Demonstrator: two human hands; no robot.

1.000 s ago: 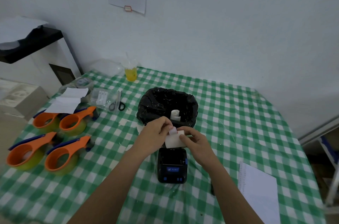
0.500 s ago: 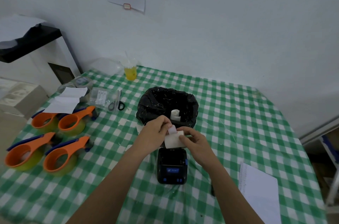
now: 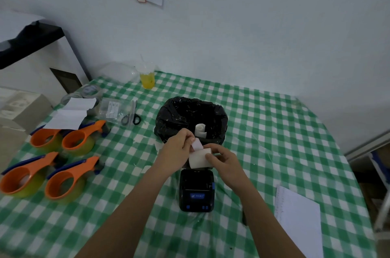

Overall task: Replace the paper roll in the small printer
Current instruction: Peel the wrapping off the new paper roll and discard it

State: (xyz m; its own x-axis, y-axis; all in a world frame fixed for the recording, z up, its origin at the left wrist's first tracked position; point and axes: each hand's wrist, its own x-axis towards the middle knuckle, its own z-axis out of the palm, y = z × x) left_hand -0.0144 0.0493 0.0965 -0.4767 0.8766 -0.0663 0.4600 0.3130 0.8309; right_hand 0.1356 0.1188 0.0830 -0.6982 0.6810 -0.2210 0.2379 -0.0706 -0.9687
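A table under a green-and-white checked cloth (image 3: 263, 122) filled the view beneath both hands. Just beyond the hands stood a bin lined with a black bag (image 3: 191, 117), and a used paper core (image 3: 200, 130) lay inside it. Well to the left of the left hand sat four orange tape dispensers (image 3: 52, 164) in two rows, with a folded white sheet (image 3: 70, 114) behind them. To the right of the right forearm lay a white notepad (image 3: 298, 221). Directly below the hands, on the cloth between the two forearms, stood the small black printer (image 3: 196, 191); its blue-marked front faced the person. Far beyond the left hand, against the wall, was a clear cup of yellow drink (image 3: 147, 79), and nearer in lay a pair of black-handled scissors (image 3: 132, 117) beside a clear packet (image 3: 113, 107).

The paper roll (image 3: 198, 158) was held in the air just above the back of the printer, between the two hands. The right hand (image 3: 223, 161) gripped the roll from its right side, thumb across the front and fingers curled behind. The left hand (image 3: 176, 152) was closed beside the roll's left end, its thumb and fingertips pinching the loose paper tab (image 3: 197, 144) that stood up from the roll.
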